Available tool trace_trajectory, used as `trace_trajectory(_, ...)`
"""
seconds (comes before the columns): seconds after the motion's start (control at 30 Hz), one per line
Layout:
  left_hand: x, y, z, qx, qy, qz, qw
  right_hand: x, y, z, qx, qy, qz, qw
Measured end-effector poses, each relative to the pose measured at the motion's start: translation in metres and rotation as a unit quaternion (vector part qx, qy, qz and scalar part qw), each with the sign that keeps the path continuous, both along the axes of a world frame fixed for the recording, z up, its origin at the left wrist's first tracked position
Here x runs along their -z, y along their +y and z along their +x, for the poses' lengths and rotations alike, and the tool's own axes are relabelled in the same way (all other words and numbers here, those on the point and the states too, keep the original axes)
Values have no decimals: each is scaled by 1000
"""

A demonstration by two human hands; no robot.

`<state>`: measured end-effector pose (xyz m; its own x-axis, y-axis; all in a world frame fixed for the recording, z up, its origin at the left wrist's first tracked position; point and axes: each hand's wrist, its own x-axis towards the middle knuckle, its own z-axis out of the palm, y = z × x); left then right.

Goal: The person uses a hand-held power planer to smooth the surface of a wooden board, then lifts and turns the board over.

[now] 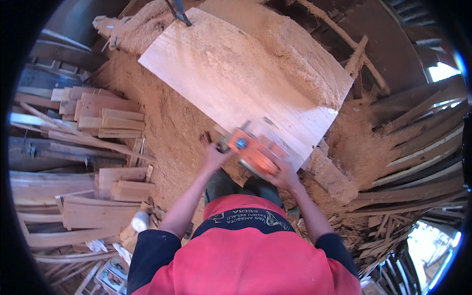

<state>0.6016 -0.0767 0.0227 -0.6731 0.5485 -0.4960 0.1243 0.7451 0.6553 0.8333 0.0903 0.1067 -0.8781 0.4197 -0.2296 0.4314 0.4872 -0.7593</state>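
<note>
An orange power planer [255, 153] with a blue knob rests at the near edge of a wide, pale wooden board [231, 73], slightly blurred by motion. My right hand [283, 175] is wrapped around the rear handle of the planer. My left hand [214, 155] is beside the planer's front end, its fingers spread in shadow and its thumb side close to the tool. Whether that thumb touches the planer, I cannot tell. Wood shavings [300, 59] are heaped along the far right side of the board.
Stacked wood offcuts [105, 113] lie to the left, with a can [140, 221] near them. Long curved planks [423, 162] line the right side. A dark clamp-like metal piece [183, 17] stands on the board's far left corner. Sawdust [167, 118] covers the ground around the board.
</note>
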Motion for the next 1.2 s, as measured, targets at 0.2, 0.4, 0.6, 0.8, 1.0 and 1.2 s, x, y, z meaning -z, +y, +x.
trace_trajectory(0.2, -24, 25, 171, 133, -65, -58, 987, -25, -6, 192, 99, -15, 23, 995)
trace_trajectory(0.4, -22, 13, 147, 89, -58, -55, 993, -20, -10, 159, 129, -26, -46, 990)
trace_trajectory(0.6, -32, -3, 38, -14, -73, -69, 995, 5, -10, 32, 59, 7, 21, 998)
trace_trajectory(0.8, 27, -25, -57, -220, 172, 32, 960, 33, -17, -130, 29, 50, 99, 993)
trace_trajectory(1.0, 87, -126, -110, -369, -60, 14, 927, 16, -36, -303, 34, 36, 47, 998)
trace_trajectory(1.2, 195, -305, -42, -361, -120, -238, 894, 22, -39, -449, 42, 106, 30, 993)
